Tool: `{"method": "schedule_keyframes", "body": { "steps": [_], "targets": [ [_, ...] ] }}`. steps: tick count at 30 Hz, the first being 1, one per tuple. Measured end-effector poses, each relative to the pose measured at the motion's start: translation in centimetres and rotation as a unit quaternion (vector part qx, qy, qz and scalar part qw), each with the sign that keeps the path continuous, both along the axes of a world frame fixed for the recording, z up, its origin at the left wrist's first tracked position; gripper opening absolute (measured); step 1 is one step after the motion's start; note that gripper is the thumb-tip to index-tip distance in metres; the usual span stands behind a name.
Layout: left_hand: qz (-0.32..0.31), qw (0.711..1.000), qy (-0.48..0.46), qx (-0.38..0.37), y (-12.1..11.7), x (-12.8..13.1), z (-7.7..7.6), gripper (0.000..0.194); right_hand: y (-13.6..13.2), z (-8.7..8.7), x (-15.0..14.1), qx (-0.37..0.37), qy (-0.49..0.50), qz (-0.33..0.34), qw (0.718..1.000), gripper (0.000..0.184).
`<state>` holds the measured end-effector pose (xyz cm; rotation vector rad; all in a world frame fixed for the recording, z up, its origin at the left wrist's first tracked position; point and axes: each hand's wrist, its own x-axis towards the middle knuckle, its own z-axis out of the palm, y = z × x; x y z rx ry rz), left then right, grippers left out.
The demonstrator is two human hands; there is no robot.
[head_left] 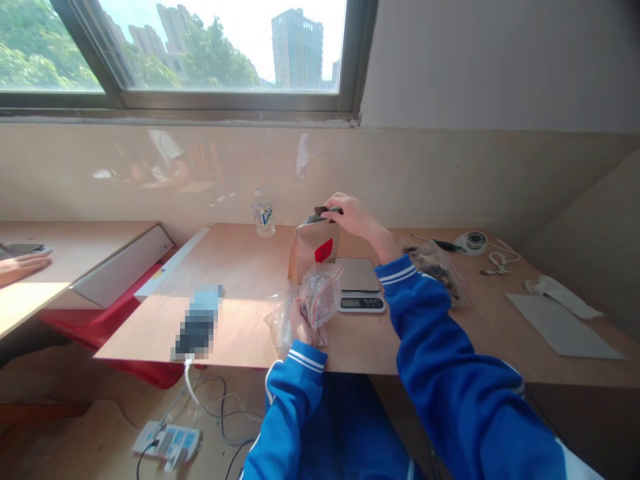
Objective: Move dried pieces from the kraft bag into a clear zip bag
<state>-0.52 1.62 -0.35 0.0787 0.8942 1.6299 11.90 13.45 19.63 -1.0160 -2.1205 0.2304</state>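
Brown paper bag (313, 251) is standing upright beyond the scale (358, 283); the right hand (350, 215) is pinching its top edge, farther out, while the left hand (300, 321) is gripping a clear zip pouch (320, 292) nearer the table edge.

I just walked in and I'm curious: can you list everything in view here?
paper bag: one, brown with red label, on the table behind the scale
scale: one, silver, mid-table
zip bag: one, clear with red strip, in the left hand
water bottle: one, clear, by the wall
bag of dark bits: one, clear, right of the scale
tape roll: one, white, far right
grey sheet: one, right edge
power strip: one, white, on the floor
another person's hand: one, left desk
left hand: fingers around the zip bag
right hand: on the paper bag's top, gripping something dark
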Motion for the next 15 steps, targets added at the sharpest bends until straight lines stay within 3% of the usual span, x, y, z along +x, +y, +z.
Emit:
{"method": "schedule_keyframes", "body": {
  "steps": [4,9,12,15],
  "targets": [
    [-0.002,0.999,-0.04,0.01,-0.3,0.1,0.7,0.02,0.8,-1.3,-1.6,-0.025,-0.088,0.036,0.995,0.026],
    [-0.007,1.0,-0.026,0.013,-0.4,0.1,1.0,0.02,0.7,-1.5,-0.5,-0.046,-0.122,0.033,0.991,0.032],
    [-0.007,1.0,-0.026,0.007,-0.3,0.1,0.8,0.022,0.8,-0.9,0.0,-0.032,-0.105,0.051,0.993,0.028],
    [-0.002,1.0,-0.022,0.012,-0.2,0.1,0.6,0.021,1.3,-0.4,-0.5,0.025,-0.021,0.038,0.999,0.025]
  ]
}}
